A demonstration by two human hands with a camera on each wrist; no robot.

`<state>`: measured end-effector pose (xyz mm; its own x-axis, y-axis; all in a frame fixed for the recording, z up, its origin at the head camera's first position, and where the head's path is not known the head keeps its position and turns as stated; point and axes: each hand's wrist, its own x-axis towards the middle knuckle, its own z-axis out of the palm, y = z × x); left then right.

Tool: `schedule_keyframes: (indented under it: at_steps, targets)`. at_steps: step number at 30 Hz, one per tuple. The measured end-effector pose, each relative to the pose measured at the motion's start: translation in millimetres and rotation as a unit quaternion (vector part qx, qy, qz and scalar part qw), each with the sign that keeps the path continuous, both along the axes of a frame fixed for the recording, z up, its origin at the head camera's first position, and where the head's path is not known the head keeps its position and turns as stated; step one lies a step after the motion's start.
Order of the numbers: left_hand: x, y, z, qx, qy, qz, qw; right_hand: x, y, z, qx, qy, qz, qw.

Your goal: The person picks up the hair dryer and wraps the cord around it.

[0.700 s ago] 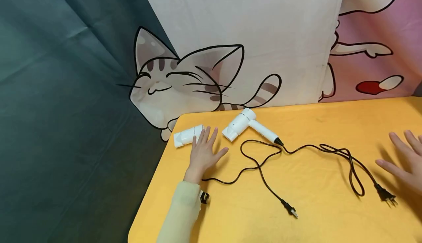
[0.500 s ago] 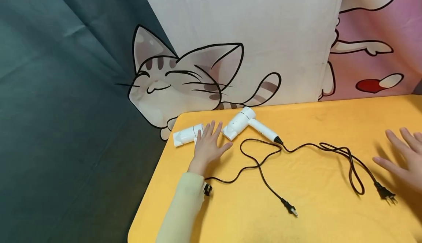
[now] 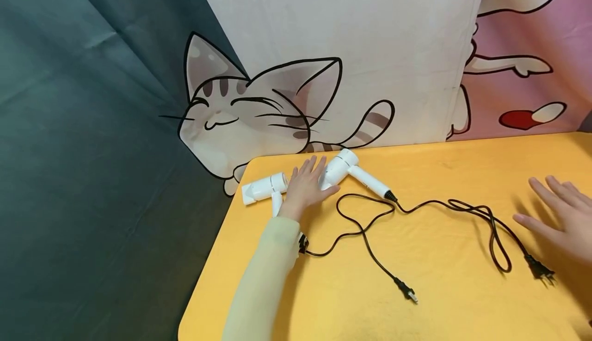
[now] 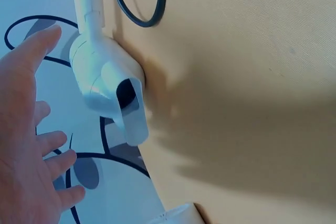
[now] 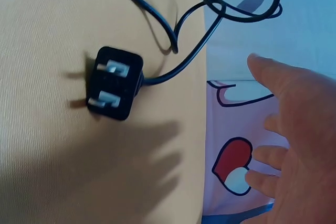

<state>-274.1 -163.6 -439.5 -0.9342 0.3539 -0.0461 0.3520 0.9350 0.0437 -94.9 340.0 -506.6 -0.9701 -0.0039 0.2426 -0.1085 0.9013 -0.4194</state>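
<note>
Two white hair dryers lie on the yellow table. My left hand [image 3: 302, 189], fingers spread, is over the gap between them and overlaps the nozzle end of the right hair dryer [image 3: 339, 166]. In the left wrist view, that hand [image 4: 26, 129] holds nothing, with the dryer's nozzle [image 4: 128, 108] beside its fingers. The left hair dryer [image 3: 263, 188] has part of its handle hidden behind my left wrist. My right hand [image 3: 561, 223] hovers with fingers apart near a black two-pin plug [image 3: 540, 269], seen close in the right wrist view; its palm holds nothing.
One black cord [image 3: 492, 228] runs from the right dryer to the right plug, with a loop. Another cord [image 3: 365, 230] loops mid-table and ends in a second plug [image 3: 407, 292]. A cat-printed curtain [image 3: 277, 110] hangs behind the table's back edge.
My left hand has moved right and farther back, from beside the left dryer to the right dryer's nozzle, uncovering more of the left dryer. The right hand has shifted slightly left.
</note>
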Motion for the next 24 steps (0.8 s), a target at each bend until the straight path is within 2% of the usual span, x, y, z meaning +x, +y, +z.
schedule_keyframes:
  at_steps: [4, 8, 13, 20, 24]
  targets:
    - [-8.2, 8.7, -2.4, 0.019, -0.001, -0.008, 0.9998, 0.3, -3.9, 6.5, 0.001, -0.035, 0.007, 0.999]
    - [-15.8, 16.9, -6.3, 0.055, -0.01, -0.005, 0.9984, 1.3, -9.0, 10.8, -0.001, -0.037, 0.008, 0.999]
    - [-23.9, 27.4, -9.5, 0.097, -0.028, 0.016, 0.9948, 1.5, -15.7, 16.7, -0.013, -0.02, 0.013, 1.0]
    - [-32.6, 35.5, -20.5, 0.091, -0.038, 0.045, 0.9941, -0.4, -23.8, 29.1, -0.029, 0.016, 0.029, 0.999]
    - [-35.4, 37.6, -29.1, 0.114, -0.041, 0.052, 0.9913, 0.4, -26.3, 35.8, -0.026, 0.023, 0.038, 0.999]
